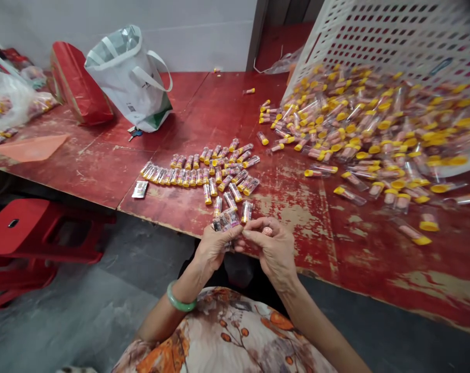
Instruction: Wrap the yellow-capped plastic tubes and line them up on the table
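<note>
My left hand [211,247], with a green bangle on its wrist, is closed around several small clear printed plastic sachets [229,218] at the table's front edge. Beside it, my right hand [277,251] is closed, its thumb and fingertips meeting near the sachets. A small pink roll with a swirled end [267,231] shows in the curl of its fingers. Just beyond my hands, small tubes with yellow ends and printed wrapping [186,177] lie in rows and loose groups. One such tube [246,211] lies nearest my fingertips.
A tipped white perforated basket [324,31] spills a heap of yellow-capped clear tubes [347,111] on the right. Behind stand a white tote bag [130,83] and a red bag [77,85], with keys [134,133] nearby. A sachet [140,189] lies left; red stools [29,228] stand below.
</note>
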Available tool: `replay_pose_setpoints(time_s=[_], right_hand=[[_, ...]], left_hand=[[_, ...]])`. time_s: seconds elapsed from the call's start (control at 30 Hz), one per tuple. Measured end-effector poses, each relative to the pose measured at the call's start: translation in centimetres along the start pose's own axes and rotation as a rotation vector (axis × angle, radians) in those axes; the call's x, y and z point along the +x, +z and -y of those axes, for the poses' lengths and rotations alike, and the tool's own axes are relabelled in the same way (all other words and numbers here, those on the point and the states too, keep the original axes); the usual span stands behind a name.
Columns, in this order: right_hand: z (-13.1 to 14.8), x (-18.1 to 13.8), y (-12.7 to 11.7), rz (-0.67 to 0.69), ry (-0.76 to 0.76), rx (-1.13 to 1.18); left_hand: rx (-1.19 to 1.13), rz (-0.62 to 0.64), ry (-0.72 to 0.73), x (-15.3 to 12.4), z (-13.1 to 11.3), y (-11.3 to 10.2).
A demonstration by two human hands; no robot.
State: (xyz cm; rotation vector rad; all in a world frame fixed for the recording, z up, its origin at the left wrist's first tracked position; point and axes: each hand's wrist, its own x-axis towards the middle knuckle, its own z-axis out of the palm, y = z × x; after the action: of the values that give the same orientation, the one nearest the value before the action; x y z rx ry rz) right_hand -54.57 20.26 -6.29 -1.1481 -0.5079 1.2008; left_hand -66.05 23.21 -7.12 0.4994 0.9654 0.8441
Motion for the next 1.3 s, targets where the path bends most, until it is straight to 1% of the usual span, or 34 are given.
replay_pose_setpoints(time_s=[0.1, 0.3, 0.43, 0.5, 0.53, 0.63, 0.73, 0.83, 0.93, 1.07, 1.13, 1.2, 1.3], right_hand=[[-0.3, 0.2, 0.2, -0.085, -0.072, -0.048], [0.2, 0.2, 0.1, -0.011, 0.011, -0.072], [0.1, 0.3, -0.2, -0.053, -0.005, -0.091], [0.0, 0.2, -0.9, -0.04, -0.026, -0.147], [0.0, 0.1, -1.4, -0.011, -0.049, -0.199], [0.4, -0.8, -3.3, 0.129, -0.194, -0.451], [0.8, -2.1, -5.1, 0.224, -0.426, -0.754], [0.8, -3.1, -5.8, 0.232, -0.7, -0.94], [0.4, -3.4, -5.7, 0.184, -0.914, -1.018], [0.0, -3.1, -5.3, 0.144, -1.065, -1.064], [-0.1, -3.0, -5.2, 0.125, -1.128, -1.077], [-0.1, -2.8, -5.1, 0.111, -1.173, -1.085], [-0.3, -2.7, -5.2, 0.094, -1.2, -1.129]], left_hand=[[-0.005, -0.037, 0.04, 0.2, -0.1, -0.3], [0.009, -0.025, 0.064, 0.2, 0.1, -0.4], [0.004, 0.012, 0.041, 0.0, 0.1, -0.3], [0.007, 0.02, 0.023, 0.0, 0.0, -0.4], [0.007, 0.012, 0.022, 0.0, -0.1, -0.5], [-0.029, -0.04, 0.053, 0.2, -0.4, -0.5], [-0.088, -0.077, 0.048, 0.1, -0.6, -0.3], [-0.138, -0.101, 0.024, 0.1, -0.5, 0.1], [-0.174, -0.09, -0.004, 0.0, -0.3, 0.4], [-0.209, -0.009, -0.069, -0.3, 0.0, 0.8], [-0.221, 0.013, -0.084, -0.5, -0.1, 1.1], [-0.227, 0.013, -0.094, -0.8, -0.1, 1.3], [-0.227, 0.024, -0.114, -1.2, -0.1, 1.6]])
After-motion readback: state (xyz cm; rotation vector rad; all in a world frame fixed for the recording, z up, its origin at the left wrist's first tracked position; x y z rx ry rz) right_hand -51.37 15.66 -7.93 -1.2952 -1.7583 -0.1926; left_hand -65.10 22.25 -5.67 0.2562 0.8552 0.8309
